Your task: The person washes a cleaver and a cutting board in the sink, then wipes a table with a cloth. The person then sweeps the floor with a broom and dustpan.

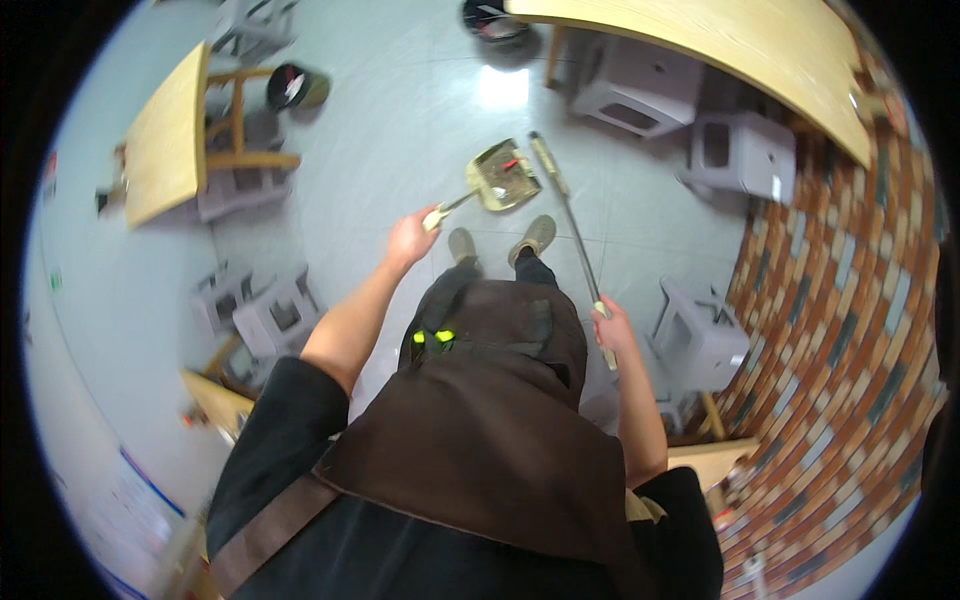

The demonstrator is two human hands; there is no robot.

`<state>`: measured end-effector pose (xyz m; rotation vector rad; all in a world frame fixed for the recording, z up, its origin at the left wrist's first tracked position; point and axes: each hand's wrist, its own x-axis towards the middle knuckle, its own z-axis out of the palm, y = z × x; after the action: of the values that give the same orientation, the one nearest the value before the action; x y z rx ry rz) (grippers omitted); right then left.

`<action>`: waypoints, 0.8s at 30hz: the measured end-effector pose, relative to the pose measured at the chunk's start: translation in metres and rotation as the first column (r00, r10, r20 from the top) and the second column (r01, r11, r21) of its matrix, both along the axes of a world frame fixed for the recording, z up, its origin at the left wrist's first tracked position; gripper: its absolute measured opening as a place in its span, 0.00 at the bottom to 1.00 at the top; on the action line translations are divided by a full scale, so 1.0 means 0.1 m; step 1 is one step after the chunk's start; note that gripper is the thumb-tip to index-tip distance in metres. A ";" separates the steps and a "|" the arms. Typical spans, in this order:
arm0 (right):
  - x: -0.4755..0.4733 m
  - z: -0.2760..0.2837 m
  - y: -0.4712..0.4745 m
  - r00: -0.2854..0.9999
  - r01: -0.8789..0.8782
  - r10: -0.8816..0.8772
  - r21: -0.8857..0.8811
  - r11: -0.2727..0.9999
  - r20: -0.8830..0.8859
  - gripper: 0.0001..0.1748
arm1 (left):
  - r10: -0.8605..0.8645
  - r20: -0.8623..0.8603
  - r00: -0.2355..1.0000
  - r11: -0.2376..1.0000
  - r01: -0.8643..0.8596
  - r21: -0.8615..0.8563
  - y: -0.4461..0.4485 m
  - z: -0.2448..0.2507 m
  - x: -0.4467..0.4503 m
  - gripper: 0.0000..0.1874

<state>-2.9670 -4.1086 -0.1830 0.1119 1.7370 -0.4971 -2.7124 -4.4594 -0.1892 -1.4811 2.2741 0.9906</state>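
Observation:
My left hand (411, 238) grips the pale handle of a long-handled dustpan (486, 187), whose pan is on or just above the floor in front of my feet. Inside the pan lie a small red piece (510, 164), a whitish scrap (499, 193) and dark dirt. Held by its shaft in my right hand (613, 327) is a long broom (576, 225) with a dark grey pole and pale fittings. Its narrow far head reaches forward to the right of the dustpan, apart from it. The bristles are too blurred to make out.
Grey plastic stools (637, 82) stand under the wooden table (720, 30) at front right. Another wooden table (166, 142) is at the left, beside a dark bin (298, 86). A second bin (495, 26) stands ahead. More stools flank me; a brick-patterned wall (840, 322) runs along the right.

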 end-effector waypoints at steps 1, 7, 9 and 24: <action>0.02 -0.01 -0.05 1.000 0.007 -0.008 0.057 0.998 0.008 0.33 | 0.016 -0.015 1.000 1.000 -0.017 -0.010 0.01 -0.03 0.02 0.22; 0.31 -0.50 -0.60 0.966 -0.227 0.222 -0.019 0.974 -0.129 0.35 | 0.114 -0.061 0.992 0.991 -0.109 0.084 0.15 -0.10 0.04 0.22; 0.36 -0.52 -0.69 0.907 -0.403 0.410 0.085 0.911 -0.096 0.33 | 0.143 -0.056 0.988 0.989 -0.140 0.052 0.18 -0.11 0.02 0.22; 1.21 0.87 -2.70 0.887 -0.450 0.447 -0.003 0.893 -0.118 0.32 | 0.610 -0.226 0.759 0.790 -0.561 0.246 -1.08 0.14 2.23 0.22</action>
<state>-2.8458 -4.3789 -0.0958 -0.3440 1.7941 -0.1886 -2.4890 -4.5670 -0.1747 -2.1583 1.8374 1.6270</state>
